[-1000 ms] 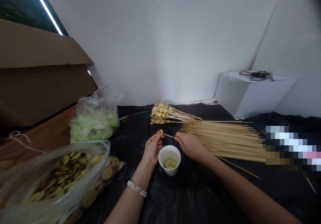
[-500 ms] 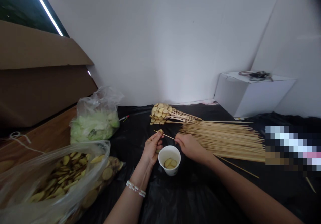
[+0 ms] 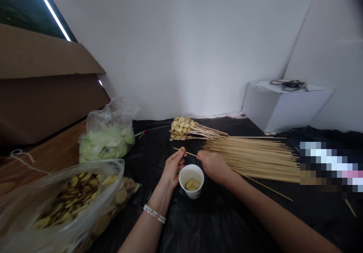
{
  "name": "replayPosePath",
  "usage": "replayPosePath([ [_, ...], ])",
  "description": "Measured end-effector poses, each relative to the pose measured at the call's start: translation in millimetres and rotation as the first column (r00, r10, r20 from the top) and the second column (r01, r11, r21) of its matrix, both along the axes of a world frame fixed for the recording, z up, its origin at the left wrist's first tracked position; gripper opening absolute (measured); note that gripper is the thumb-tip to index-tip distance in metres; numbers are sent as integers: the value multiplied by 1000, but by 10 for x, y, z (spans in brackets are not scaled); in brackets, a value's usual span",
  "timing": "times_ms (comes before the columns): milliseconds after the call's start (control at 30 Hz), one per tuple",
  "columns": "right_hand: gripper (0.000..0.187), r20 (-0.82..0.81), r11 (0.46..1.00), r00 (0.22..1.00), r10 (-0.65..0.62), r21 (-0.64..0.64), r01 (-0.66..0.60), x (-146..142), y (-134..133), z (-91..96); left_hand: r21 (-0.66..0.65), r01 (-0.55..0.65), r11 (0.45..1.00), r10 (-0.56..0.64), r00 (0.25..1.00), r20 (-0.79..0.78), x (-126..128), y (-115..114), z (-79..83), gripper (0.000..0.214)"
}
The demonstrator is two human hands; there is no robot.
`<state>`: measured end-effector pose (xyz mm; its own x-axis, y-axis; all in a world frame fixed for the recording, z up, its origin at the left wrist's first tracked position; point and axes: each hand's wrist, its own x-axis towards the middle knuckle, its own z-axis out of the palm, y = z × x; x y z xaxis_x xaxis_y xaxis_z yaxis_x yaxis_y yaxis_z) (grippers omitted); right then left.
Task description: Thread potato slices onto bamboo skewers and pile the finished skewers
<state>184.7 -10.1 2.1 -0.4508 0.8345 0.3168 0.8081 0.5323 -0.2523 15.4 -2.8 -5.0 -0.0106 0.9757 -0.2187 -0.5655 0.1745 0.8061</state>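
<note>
Between the fingers of my left hand (image 3: 172,166) is a potato slice (image 3: 182,149), pierced by a thin wooden skewer (image 3: 191,154) whose tip pokes out to the left. My right hand (image 3: 212,165) is closed round the skewer on the other side. Just below both hands stands a white paper cup (image 3: 191,171) with a few potato slices (image 3: 192,185) at its bottom. Behind them lies a pile of threaded potato skewers (image 3: 181,127), slices to the left. Bare wooden skewers (image 3: 255,156) are spread beside my right hand, partly hidden by it.
At the left, an open plastic bag of potato slices (image 3: 76,192) sits before a bag of pale green vegetable pieces (image 3: 109,141). A cardboard box (image 3: 51,98) stands behind. A white box (image 3: 295,107) is at the back right. Black sheeting (image 3: 193,230) covers the work surface.
The slice has moved slightly along the skewer toward my right hand, so more of the tip sticks out at the left. Both hands keep their hold.
</note>
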Motion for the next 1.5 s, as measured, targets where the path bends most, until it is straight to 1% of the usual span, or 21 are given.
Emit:
replayPosePath([
  [100,26,-150,993,988,39,-103,-55,16,41,-4,-1,34,999,-34,999,-10,22,-30,32,35],
  [167,26,-229,988,971,64,-125,-95,27,66,-6,-4,46,999,-46,999,-15,14,-27,33,35],
  [233,26,-251,987,965,70,-124,-103,32,73,-4,-11,29,1000,-29,1000,-11,-12,-5,18,36],
  [300,25,-211,991,976,59,-109,-83,30,58,4,-23,-18,1000,18,1000,1,-47,26,-3,36],
  [400,23,-79,998,997,18,-54,-22,17,15,24,-31,-71,997,71,997,18,-77,57,-25,37],
  [467,22,-28,999,1000,-5,-41,4,5,2,33,-18,-57,998,57,998,8,-59,52,-30,36],
  [500,22,-39,998,999,-1,-56,-1,-1,7,34,-12,-34,999,34,999,-8,-39,43,-31,35],
  [600,26,-199,986,978,57,-143,-86,-18,64,16,-6,51,999,-52,994,-93,39,7,-33,35],
  [667,28,-298,977,951,81,-164,-134,-23,112,-11,-3,83,997,-82,987,-136,71,-6,-39,36],
  [700,27,-319,978,944,85,-154,-140,-24,129,-26,2,87,996,-86,986,-146,75,-7,-44,36],
  [767,25,-304,984,948,95,-116,-136,-22,140,-49,8,91,996,-89,984,-155,65,-2,-54,36],
  [900,25,-154,997,985,74,13,-73,-20,74,-48,8,116,993,-113,980,-163,33,9,-65,35],
  [967,22,-62,994,997,50,105,-43,-29,31,-36,7,123,992,-121,979,-166,31,9,-65,36],
  [1033,18,8,983,999,43,177,-43,-43,4,-32,1,121,993,-119,978,-172,37,7,-64,36],
  [1100,18,22,980,999,43,191,-47,-53,1,-38,-5,117,993,-116,976,-182,44,1,-62,36],
  [1167,21,-31,991,998,51,130,-46,-55,20,-49,-5,121,993,-119,974,-195,51,-10,-56,35],
  [1233,25,-130,997,989,77,27,-74,-47,51,-59,-7,131,991,-130,970,-207,59,-25,-45,35],
  [1300,27,-234,991,967,104,-56,-121,-36,80,-62,-12,146,989,-145,966,-213,67,-41,-28,36],
  [1367,27,-301,984,947,111,-97,-147,-32,94,-53,-15,162,987,-162,965,-208,73,-52,-14,37],
  [1433,28,-306,983,947,102,-114,-142,-37,84,-30,-18,166,986,-166,966,-200,73,-51,-10,37],
  [1500,28,-235,990,969,80,-99,-105,-50,52,3,-20,153,988,-154,968,-196,70,-40,-19,35],
])
